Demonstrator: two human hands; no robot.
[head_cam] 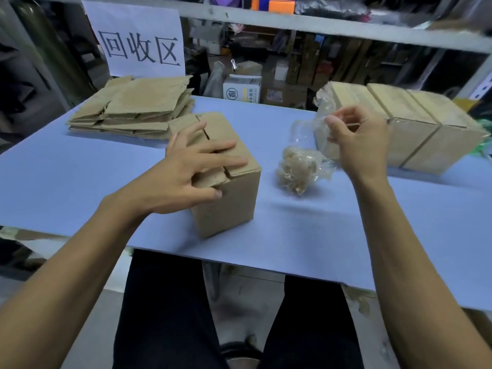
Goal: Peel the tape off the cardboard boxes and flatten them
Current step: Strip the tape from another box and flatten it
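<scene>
A small cardboard box (234,198) stands in the middle of the blue table (80,177). My left hand (191,166) rests on its top flaps with fingers spread and thumb against the front side. To the right, my right hand (359,139) is raised and pinches a clear strip of tape (322,115) that hangs down from the fingers. Below it, on the table, lies a crumpled ball of peeled tape (295,169). A row of taped boxes (415,123) stands at the right.
A stack of flattened boxes (133,110) lies at the back left, under a white paper sign (135,38). Shelving with assorted goods rises behind the table. My legs show below the table's near edge.
</scene>
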